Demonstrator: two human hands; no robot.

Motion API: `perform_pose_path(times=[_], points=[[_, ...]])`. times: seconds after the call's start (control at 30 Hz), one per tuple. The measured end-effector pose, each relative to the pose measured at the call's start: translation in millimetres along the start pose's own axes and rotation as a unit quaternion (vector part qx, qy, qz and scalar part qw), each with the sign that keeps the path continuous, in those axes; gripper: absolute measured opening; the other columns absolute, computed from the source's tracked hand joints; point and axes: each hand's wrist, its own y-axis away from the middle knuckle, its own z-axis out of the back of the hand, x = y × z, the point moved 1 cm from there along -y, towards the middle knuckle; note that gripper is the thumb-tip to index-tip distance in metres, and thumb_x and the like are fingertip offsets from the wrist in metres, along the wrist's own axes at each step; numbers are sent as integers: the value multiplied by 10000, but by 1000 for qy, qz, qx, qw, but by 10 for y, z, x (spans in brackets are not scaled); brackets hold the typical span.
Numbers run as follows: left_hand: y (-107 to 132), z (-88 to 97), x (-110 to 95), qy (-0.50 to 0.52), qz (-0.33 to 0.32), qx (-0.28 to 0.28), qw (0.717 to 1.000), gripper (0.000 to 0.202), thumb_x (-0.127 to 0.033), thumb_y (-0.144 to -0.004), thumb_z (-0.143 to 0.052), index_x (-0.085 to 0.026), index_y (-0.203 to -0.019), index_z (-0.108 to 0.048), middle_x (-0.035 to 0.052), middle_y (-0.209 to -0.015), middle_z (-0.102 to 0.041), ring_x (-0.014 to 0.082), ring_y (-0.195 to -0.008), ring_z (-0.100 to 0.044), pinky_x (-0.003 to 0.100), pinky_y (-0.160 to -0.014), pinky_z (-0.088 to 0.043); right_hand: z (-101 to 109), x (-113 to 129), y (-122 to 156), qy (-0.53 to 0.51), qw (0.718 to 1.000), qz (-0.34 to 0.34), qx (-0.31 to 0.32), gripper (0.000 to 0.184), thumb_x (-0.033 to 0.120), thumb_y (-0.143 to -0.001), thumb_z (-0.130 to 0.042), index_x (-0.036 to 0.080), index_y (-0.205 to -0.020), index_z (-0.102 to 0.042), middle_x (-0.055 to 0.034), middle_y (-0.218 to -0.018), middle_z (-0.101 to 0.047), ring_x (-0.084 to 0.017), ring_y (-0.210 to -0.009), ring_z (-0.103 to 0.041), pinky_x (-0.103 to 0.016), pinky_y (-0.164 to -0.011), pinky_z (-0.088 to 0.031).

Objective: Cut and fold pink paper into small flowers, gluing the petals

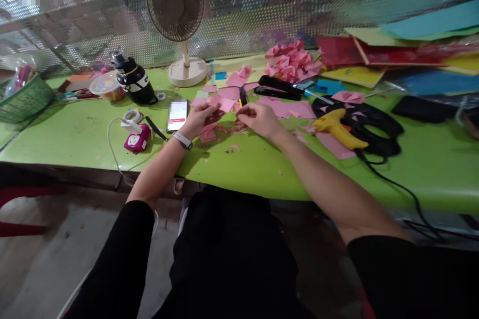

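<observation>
My left hand (201, 117) is at the middle of the green table, with a watch (182, 140) on its wrist. Its fingers are pinched at the edge of a piece of pink paper (227, 104). Facing it, my right hand (259, 118) has its thumb and fingertips closed together; whatever they hold is too small to make out. A yellow and black cutter (242, 95) lies just behind the right fingertips. Pink paper scraps (209, 132) are scattered beneath both hands. Behind them are a black stapler (279, 88) and a heap of folded pink paper pieces (292, 62).
A yellow glue gun (337, 128) with a cord lies to the right, by stacked coloured sheets (430, 55). Leftward are a phone (177, 115), a pink power socket (136, 138), a black bottle (134, 79) and a green basket (26, 98). A fan (187, 72) stands behind.
</observation>
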Motion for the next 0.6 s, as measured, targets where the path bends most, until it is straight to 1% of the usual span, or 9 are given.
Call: perform_pose_path(times=[0.03,0.1,0.17,0.23,0.27,0.33,0.43,0.53,0.6], points=[[6,12,-14,1,10,9,1000,161,-214,-871,-745,-139,-787,-631,13,-731,-733,81,-722,-727,212,-774,-567,49,16,1,38,997,51,-32,99,131,-802,-781,170,-863,-714,-70,-834,-745,-146,-651,-678,-290,-635,-616],[27,22,-33,-4,41,39,998,115,-203,-873,-741,-122,-847,-663,34,-738,-742,93,-707,-728,223,-756,-577,122,46,4,96,979,157,-85,276,104,-779,-777,214,-1028,-732,-67,-1033,-735,-172,-798,-692,-332,-744,-618],[50,22,-35,-18,75,68,995,112,-189,-867,-745,-102,-904,-685,60,-766,-753,110,-705,-732,242,-747,-588,142,56,4,126,961,233,-76,352,94,-786,-752,271,-1090,-748,-55,-1185,-696,-207,-997,-684,-384,-890,-593],[60,20,-24,-27,88,84,992,108,-174,-857,-753,-96,-890,-686,62,-768,-750,114,-692,-729,249,-740,-592,123,43,5,147,947,282,-43,270,116,-811,-736,304,-997,-786,-40,-1213,-683,-233,-1146,-644,-435,-1014,-537],[60,20,-15,-27,86,89,992,107,-168,-850,-759,-97,-862,-680,51,-754,-742,107,-673,-720,245,-734,-590,109,31,7,159,939,303,-33,220,135,-821,-738,312,-938,-798,-37,-1203,-688,-243,-1177,-629,-458,-1046,-513],[48,21,9,-23,77,94,992,141,-165,-831,-779,-101,-802,-657,14,-707,-712,81,-617,-688,228,-707,-578,79,3,13,183,923,338,-25,161,180,-837,-746,322,-881,-809,-36,-1199,-698,-261,-1168,-627,-501,-1053,-496],[20,26,44,-17,69,92,993,192,-169,-800,-808,-104,-770,-630,-12,-690,-692,60,-581,-656,223,-694,-571,52,-29,21,208,904,372,-33,124,249,-862,-748,339,-918,-812,-32,-1249,-693,-279,-1171,-616,-531,-1036,-494],[12,15,60,-19,54,95,994,180,-169,-802,-807,-105,-806,-638,2,-717,-712,74,-600,-674,233,-690,-574,42,-51,7,194,909,366,-48,69,356,-874,-748,322,-895,-805,-44,-1246,-693,-284,-1187,-612,-524,-1040,-495],[24,-9,59,-21,35,98,994,175,-171,-809,-802,-105,-827,-641,19,-738,-728,97,-643,-706,240,-693,-578,31,-73,-17,158,923,345,-59,164,452,-867,-745,294,-865,-789,-62,-1212,-699,-282,-1172,-626,-508,-1025,-511]])
